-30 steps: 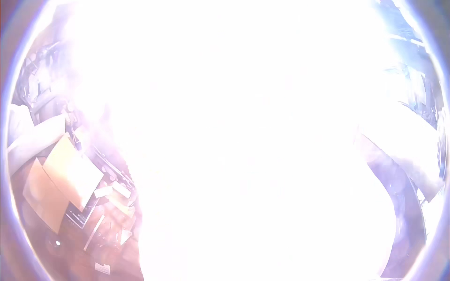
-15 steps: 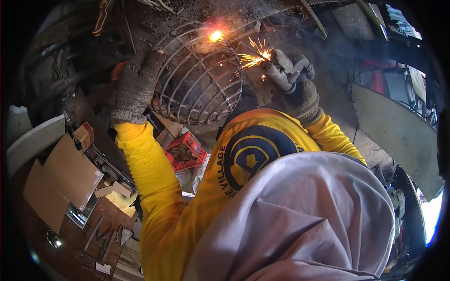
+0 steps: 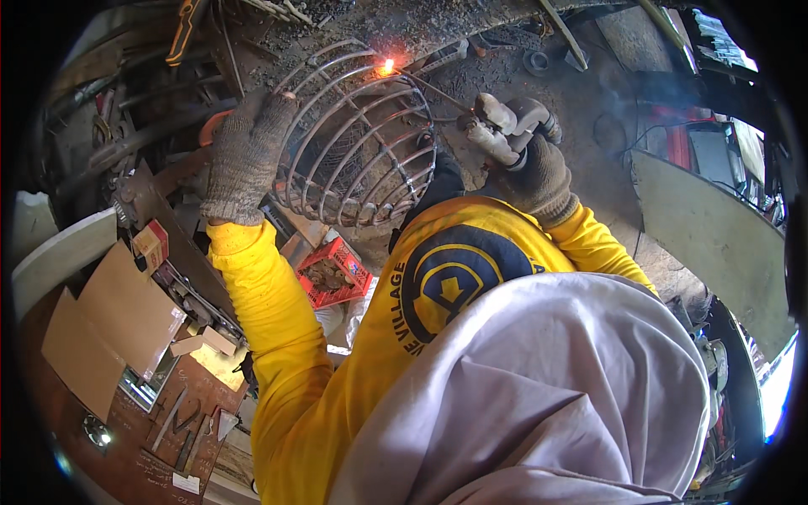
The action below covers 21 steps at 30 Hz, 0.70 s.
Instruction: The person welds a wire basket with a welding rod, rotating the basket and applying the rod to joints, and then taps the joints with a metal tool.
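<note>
A domed wire cage (image 3: 362, 143) of bent steel rods stands on the dirty metal bench. My left hand (image 3: 248, 160), in a grey knit glove, grips the cage's left side. My right hand (image 3: 539, 172), also gloved, is closed around a welding electrode holder (image 3: 497, 126). Its thin rod (image 3: 438, 93) reaches left to the cage's top rim, where a small orange weld spot (image 3: 387, 66) glows. Yellow sleeves and a pale lilac cloth (image 3: 539, 396) fill the lower foreground and hide the bench's near edge.
A red plastic crate (image 3: 332, 271) sits below the cage. At lower left are cardboard sheets (image 3: 126, 311), a small red box (image 3: 151, 240) and hand tools (image 3: 181, 421). A large grey metal sheet (image 3: 715, 236) leans at the right. Scrap and rods litter the bench top.
A white glare filled the view a second ago. Then sparks flew at the cage's rim. Now only a small glow is left, and my right hand sits slightly lower.
</note>
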Each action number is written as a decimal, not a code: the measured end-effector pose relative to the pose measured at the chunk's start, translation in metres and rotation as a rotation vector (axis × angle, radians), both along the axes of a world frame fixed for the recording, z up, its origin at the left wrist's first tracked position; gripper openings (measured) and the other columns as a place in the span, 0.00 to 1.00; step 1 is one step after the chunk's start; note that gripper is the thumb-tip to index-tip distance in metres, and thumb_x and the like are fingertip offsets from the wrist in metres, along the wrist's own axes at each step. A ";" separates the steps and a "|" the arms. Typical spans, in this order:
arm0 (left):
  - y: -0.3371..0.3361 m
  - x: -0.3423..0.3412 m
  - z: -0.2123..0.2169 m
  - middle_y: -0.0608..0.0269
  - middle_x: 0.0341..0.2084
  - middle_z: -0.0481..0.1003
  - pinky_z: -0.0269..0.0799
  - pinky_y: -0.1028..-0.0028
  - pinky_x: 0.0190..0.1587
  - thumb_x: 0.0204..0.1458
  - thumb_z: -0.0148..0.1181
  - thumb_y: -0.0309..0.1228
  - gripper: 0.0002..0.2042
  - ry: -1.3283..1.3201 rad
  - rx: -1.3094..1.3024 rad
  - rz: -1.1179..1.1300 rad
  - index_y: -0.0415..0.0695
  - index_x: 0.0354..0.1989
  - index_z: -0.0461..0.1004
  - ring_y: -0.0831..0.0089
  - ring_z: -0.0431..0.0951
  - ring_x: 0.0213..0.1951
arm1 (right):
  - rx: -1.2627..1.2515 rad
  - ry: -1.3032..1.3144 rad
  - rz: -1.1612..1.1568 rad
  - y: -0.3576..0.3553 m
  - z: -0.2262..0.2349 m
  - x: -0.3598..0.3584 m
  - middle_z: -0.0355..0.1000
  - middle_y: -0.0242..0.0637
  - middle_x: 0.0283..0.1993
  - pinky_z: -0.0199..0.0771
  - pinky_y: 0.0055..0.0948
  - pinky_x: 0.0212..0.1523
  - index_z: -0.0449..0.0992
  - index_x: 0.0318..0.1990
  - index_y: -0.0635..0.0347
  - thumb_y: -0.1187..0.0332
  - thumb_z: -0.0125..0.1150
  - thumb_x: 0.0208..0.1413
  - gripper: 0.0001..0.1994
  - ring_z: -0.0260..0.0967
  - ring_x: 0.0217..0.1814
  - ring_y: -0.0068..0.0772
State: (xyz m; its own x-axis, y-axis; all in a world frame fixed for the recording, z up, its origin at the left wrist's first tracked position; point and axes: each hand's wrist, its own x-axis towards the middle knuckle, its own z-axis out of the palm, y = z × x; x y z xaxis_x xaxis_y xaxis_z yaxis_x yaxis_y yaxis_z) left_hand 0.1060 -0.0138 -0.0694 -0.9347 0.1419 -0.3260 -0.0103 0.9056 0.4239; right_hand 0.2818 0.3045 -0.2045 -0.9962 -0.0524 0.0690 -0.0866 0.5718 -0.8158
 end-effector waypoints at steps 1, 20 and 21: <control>-0.003 0.002 0.001 0.44 0.45 0.76 0.66 0.67 0.55 0.59 0.55 0.50 0.26 0.030 -0.025 -0.003 0.36 0.51 0.74 0.53 0.75 0.50 | 0.078 -0.032 -0.003 -0.005 0.000 -0.004 0.72 0.41 0.45 0.73 0.40 0.44 0.77 0.46 0.49 0.72 0.63 0.44 0.18 0.72 0.44 0.47; -0.047 -0.001 -0.030 0.55 0.43 0.78 0.73 0.65 0.41 0.55 0.61 0.37 0.18 0.597 -0.422 -0.650 0.53 0.54 0.75 0.61 0.79 0.38 | 0.153 0.299 -0.016 0.001 0.029 -0.016 0.68 0.46 0.57 0.63 0.44 0.56 0.66 0.65 0.58 0.70 0.62 0.48 0.33 0.65 0.54 0.51; -0.051 -0.002 -0.031 0.55 0.43 0.78 0.73 0.65 0.41 0.55 0.61 0.36 0.18 0.565 -0.378 -0.648 0.52 0.55 0.74 0.61 0.79 0.38 | 0.099 0.247 -0.031 0.003 0.017 -0.008 0.69 0.46 0.56 0.63 0.45 0.56 0.65 0.65 0.58 0.69 0.62 0.48 0.33 0.65 0.55 0.51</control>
